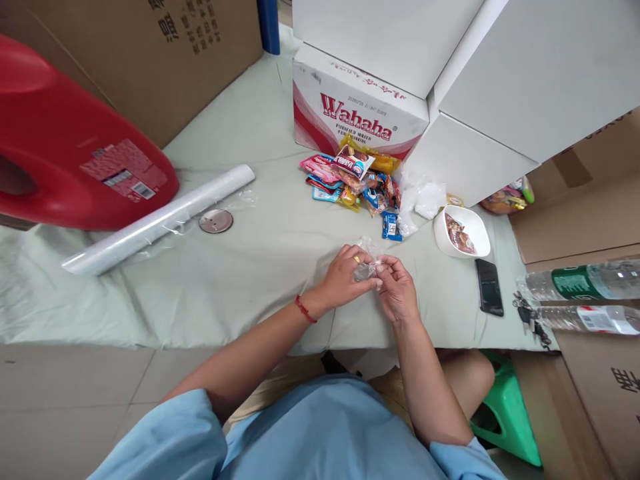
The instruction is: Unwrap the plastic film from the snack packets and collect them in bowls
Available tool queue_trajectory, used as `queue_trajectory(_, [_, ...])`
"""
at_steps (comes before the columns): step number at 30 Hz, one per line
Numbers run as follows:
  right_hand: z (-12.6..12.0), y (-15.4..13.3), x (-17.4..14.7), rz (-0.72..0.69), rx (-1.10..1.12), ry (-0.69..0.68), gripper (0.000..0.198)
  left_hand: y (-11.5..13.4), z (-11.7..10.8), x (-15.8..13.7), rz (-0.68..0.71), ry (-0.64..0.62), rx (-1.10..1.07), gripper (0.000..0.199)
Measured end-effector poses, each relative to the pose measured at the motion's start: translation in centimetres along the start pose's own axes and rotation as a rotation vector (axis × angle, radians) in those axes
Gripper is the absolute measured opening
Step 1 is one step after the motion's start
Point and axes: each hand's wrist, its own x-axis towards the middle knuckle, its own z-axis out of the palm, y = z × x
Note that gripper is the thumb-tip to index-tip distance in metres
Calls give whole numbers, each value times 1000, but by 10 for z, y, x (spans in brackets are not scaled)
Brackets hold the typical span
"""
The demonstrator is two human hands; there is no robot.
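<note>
Clear plastic (364,271) | left hand (345,279), right hand (399,293): grip pinching it | white bowl (441,235): holds packet (458,233)

A red jug (80,140) is set left of a Wahaha water carton (350,110). A black smartphone (489,287) is laid near two plastic bottles (577,283) and keys (526,313).

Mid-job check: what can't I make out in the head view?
All in the head view:
Clear plastic: partly covered by the left hand and right hand.
Snack pile: lower layers hidden under upper ones.
Red jug: cut off by left edge.
Jug label: fine print too small to read.
</note>
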Motion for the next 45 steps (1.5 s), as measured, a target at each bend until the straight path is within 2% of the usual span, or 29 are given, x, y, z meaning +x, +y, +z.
queue_trajectory(2, [-1, 1, 1, -9, 2, -12, 46, -2, -3, 2, -66, 2, -109, 15])
queue_trajectory(6, [-13, -4, 2, -19, -27, 15, 45, -7, -11, 9, -291, 91, -439, 24])
queue_trajectory(10, [-34, -12, -3, -51, -83, 86, 44, -16, -20, 19, -496, 398, -740, 33])
queue_trajectory(13, [-51, -12, -16, -38, -124, 151, 40, -24, -28, 23, -625, 613, -830, 33])
queue_trajectory(15, [-62, -8, -29, -3, -164, 166, 38, -27, -31, 23, -681, 691, -813, 31])
queue_trajectory(17, [-71, -6, -43, 51, -234, 142, 39, -29, -32, 22, -697, 716, -790, 29])
queue_trajectory(20, [-84, -9, -59, 177, -378, 20, 41, -31, -31, 21, -688, 715, -762, 27])
queue_trajectory(22, [-93, -16, -62, 217, -451, -8, 44, -32, -29, 22, -684, 687, -741, 26])
queue_trajectory(26, [-112, -26, -45, 81, -481, 221, 52, -33, -28, 23, -675, 681, -642, 29])
queue_trajectory(28, [-117, -25, -32, 12, -522, 298, 55, -31, -30, 23, -626, 746, -464, 34])
queue_trajectory(31, [-113, -19, -15, -31, -683, 276, 55, -23, -33, 18, -450, 838, -19, 42])
queue_trajectory(33, [-107, -14, -9, -46, -800, 238, 50, -18, -33, 13, -336, 804, 167, 33])
queue_trajectory(34, [-103, -11, -8, -51, -838, 227, 47, -16, -31, 11, -303, 735, 185, 24])
queue_trajectory(37, [-96, -7, -9, -22, -801, 195, 42, -13, -23, 8, -260, 410, 75, 3])
queue_trajectory(39, [-92, -7, -14, -11, -698, 166, 40, -12, -18, 9, -222, 250, 66, 6])
queue_trajectory(42, [-87, -8, -27, -81, -626, 178, 35, -2, -17, 9, -148, 216, 195, 11])
queue_trajectory(45, [-74, -10, -49, -190, -662, 211, 27, 24, -18, -3, -116, 202, 209, 12])
